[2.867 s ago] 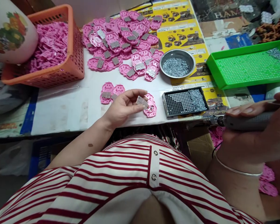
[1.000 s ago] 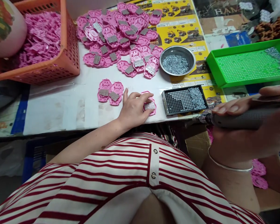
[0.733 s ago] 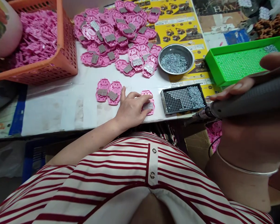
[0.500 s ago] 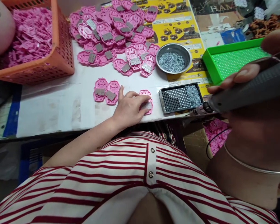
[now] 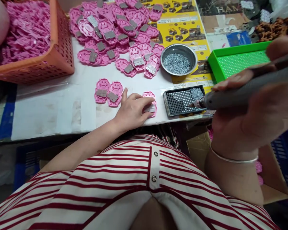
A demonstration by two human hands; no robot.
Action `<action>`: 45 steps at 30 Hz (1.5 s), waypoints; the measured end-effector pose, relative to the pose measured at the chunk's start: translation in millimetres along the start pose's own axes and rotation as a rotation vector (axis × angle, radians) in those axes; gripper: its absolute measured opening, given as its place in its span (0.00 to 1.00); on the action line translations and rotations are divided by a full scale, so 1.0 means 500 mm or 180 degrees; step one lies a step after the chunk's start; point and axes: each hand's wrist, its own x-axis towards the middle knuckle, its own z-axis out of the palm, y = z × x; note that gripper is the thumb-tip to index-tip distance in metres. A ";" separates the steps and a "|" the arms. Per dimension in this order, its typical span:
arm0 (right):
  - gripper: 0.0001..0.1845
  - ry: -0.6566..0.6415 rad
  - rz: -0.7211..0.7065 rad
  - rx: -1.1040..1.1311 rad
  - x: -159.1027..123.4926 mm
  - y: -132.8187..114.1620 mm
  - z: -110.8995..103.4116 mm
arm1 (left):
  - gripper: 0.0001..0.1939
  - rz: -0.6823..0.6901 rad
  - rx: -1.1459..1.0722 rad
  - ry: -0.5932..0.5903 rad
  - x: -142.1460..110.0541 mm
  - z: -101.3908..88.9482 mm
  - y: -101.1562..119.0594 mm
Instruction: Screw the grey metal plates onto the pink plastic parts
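Observation:
My left hand rests on the table, its thumb and fingers closed on the edges of a pink plastic part with a grey metal plate. Two similar pink parts lie just left of that hand. In my right hand is a grey electric screwdriver, held roughly level and pointing left. Its bit is over a black perforated screw tray, where small silver screws gather at the right end. Whether the bit touches a screw I cannot tell.
A steel bowl of screws stands behind the tray. Many pink parts are heaped at the back. An orange basket of pink pieces sits at left, a green tray at right. Below the table edge is a cardboard box.
My right hand has brought the screwdriver left, so its bit now lies over the screw tray instead of at its front right corner. My left hand stays on the pink part.

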 end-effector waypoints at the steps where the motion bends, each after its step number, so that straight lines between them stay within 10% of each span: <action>1: 0.08 -0.0030 -0.0335 -0.0173 -0.007 0.011 0.004 | 0.20 0.0016 -0.0003 0.0006 -0.001 0.000 -0.001; 45: 0.17 -0.0198 -0.0565 -0.0395 -0.036 0.110 -0.002 | 0.09 0.0305 0.0293 0.0276 -0.007 0.008 -0.024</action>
